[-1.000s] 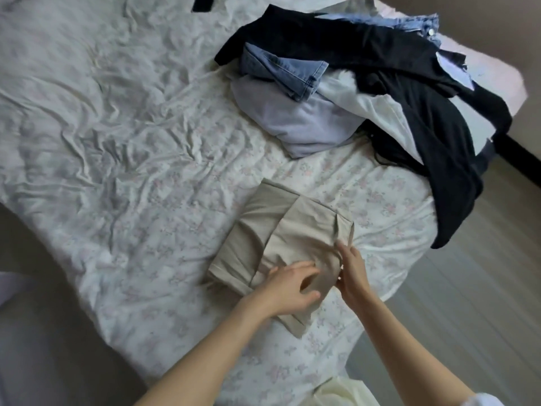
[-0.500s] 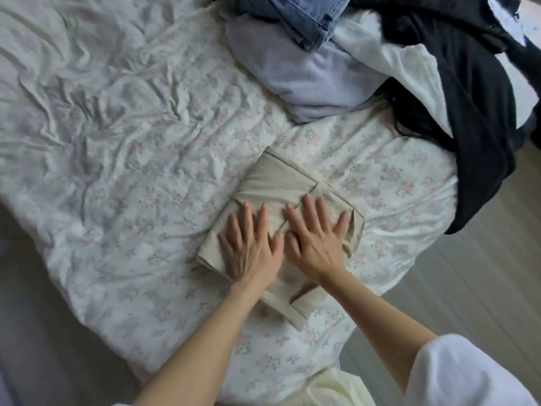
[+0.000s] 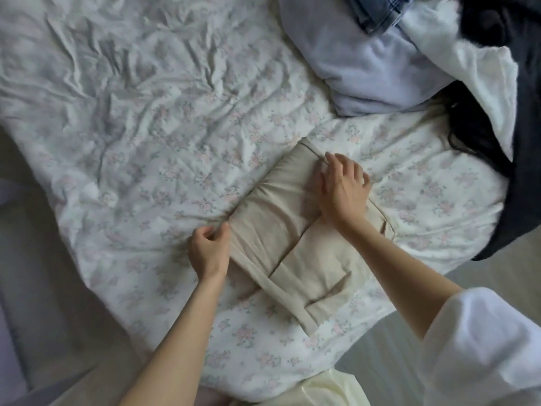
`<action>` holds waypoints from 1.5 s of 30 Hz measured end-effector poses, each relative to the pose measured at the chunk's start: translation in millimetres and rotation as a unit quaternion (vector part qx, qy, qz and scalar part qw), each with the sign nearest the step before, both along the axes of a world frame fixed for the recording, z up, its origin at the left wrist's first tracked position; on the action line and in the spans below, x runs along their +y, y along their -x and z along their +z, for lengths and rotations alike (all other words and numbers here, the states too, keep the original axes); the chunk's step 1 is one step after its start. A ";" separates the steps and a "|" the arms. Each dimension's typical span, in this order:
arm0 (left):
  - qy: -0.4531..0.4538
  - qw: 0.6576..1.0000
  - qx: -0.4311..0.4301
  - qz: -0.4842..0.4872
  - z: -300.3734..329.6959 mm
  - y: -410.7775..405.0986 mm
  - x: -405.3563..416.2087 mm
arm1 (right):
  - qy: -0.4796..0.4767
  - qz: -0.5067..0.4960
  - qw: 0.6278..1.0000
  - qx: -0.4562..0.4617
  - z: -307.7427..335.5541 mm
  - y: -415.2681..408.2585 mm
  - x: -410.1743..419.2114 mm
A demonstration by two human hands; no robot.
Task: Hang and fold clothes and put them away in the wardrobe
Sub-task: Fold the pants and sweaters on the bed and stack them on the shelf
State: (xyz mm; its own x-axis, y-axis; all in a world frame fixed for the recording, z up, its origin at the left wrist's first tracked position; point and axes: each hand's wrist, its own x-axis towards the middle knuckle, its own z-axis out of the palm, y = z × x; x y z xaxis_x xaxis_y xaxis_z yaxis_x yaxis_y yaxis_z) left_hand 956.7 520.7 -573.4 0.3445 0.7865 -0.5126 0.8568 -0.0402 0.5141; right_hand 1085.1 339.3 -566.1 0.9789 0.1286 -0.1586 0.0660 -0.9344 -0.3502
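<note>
**Folded beige trousers gripped at both ends on bed**

Folded beige trousers lie on the floral bedsheet, near its front edge. Left hand curls its fingers around the bundle's left edge. Right hand grips the far edge, fingers hooked over it. Unfolded clothes pile sits well apart, upper right.

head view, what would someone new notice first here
The folded beige trousers lie mid-frame on the floral bedsheet, the left hand gripping their left edge and the right hand curled over their far edge. Behind, at top right, sits a heap of unfolded clothes.
</note>
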 end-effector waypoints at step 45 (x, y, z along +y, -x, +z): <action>-0.041 0.822 0.118 -0.556 -8.6 -82.4 -38.8 | -0.065 -0.192 0.979 0.008 -18.3 126.7 -42.7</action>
State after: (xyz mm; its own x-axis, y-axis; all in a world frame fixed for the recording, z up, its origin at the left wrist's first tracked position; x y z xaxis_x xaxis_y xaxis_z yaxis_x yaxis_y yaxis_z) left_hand 1039.1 482.0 -582.0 0.7722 0.0876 -0.6293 0.3422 -0.8918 0.2959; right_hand 958.4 296.6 -584.4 0.9566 -0.2286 -0.1806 -0.2878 -0.8369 -0.4655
